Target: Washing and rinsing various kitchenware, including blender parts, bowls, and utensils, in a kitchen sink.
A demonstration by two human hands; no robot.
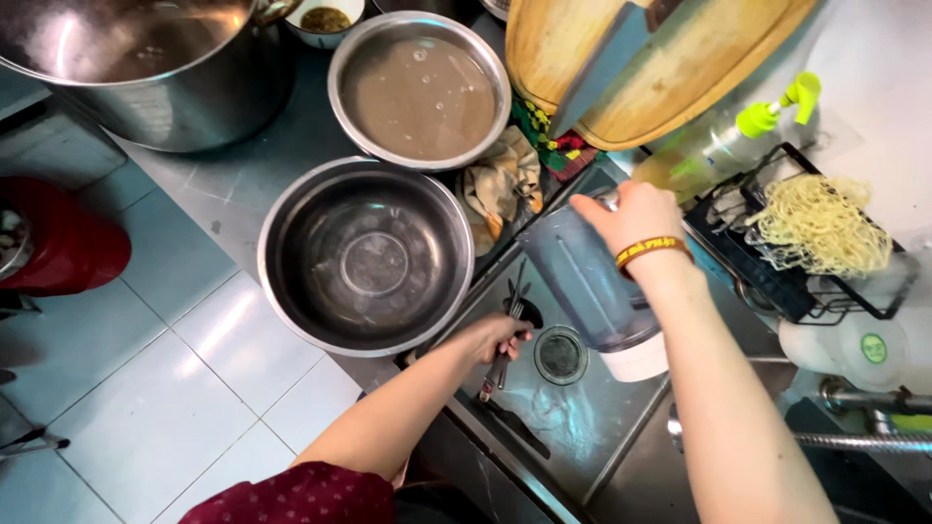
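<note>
My right hand (636,215) grips the blender jug (592,286) upright over the sink (582,427); my left hand (500,337), lower left, clasps utensils (505,335).

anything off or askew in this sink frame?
Mostly the empty steel bowl: it sits on the counter corner, its rim hanging past the edge over the floor. The right hand holds the blender jug tilted over the sink. No spill visible.
</note>
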